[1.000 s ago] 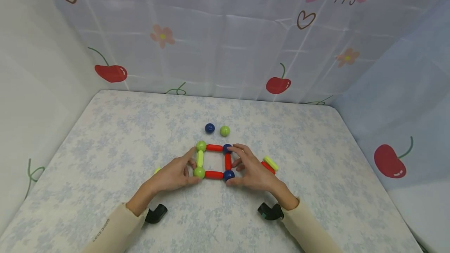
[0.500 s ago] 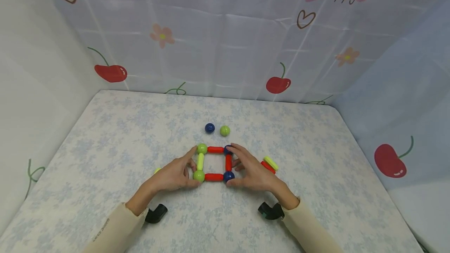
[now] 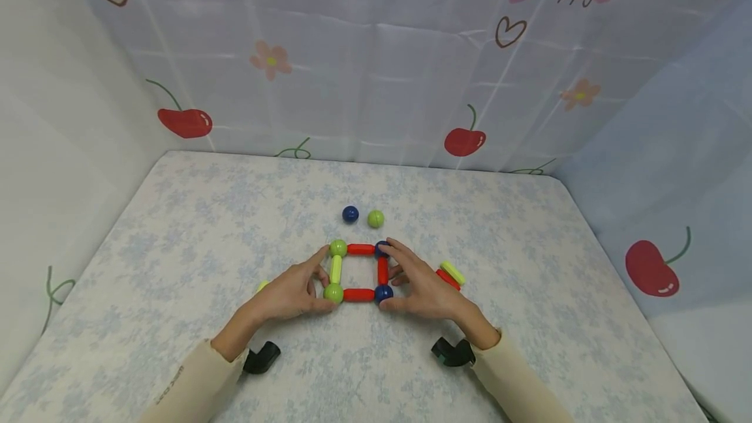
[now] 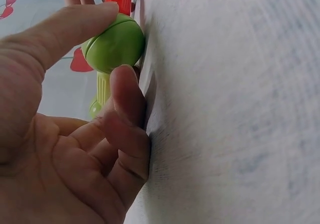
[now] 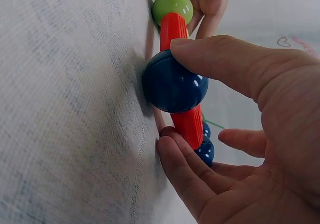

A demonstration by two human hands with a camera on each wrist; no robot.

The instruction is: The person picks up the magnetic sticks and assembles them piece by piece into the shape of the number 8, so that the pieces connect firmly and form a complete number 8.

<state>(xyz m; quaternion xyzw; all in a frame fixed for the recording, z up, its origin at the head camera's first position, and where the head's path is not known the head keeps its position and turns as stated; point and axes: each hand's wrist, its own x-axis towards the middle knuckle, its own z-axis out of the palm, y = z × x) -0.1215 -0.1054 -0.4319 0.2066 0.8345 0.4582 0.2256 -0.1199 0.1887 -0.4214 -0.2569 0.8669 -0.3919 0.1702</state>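
A square frame of magnetic balls and rods lies on the table. Its left corners are a near green ball (image 3: 333, 293) and a far green ball (image 3: 338, 249), joined by a yellow-green rod (image 3: 335, 269). Red rods (image 3: 359, 295) form the other sides, meeting a near blue ball (image 3: 384, 294) and a far blue ball (image 3: 381, 250) on the right. My left hand (image 3: 296, 291) grips the left side, thumb at the near green ball (image 4: 115, 44), forefinger at the far one. Likewise my right hand (image 3: 422, 284) spans the right side, its thumb on the near blue ball (image 5: 175, 82).
Beyond the frame sit a loose blue ball (image 3: 350, 215) and a loose green ball (image 3: 376, 219). Right of my right hand lie a yellow-green rod (image 3: 453, 273) and a red rod (image 3: 448, 280). Something yellow-green (image 3: 262, 285) peeks out behind my left hand. A printed curtain hangs behind the table.
The square frame has slid slightly toward me and a little right, with both hands staying on it. The loose balls and rods have not moved.
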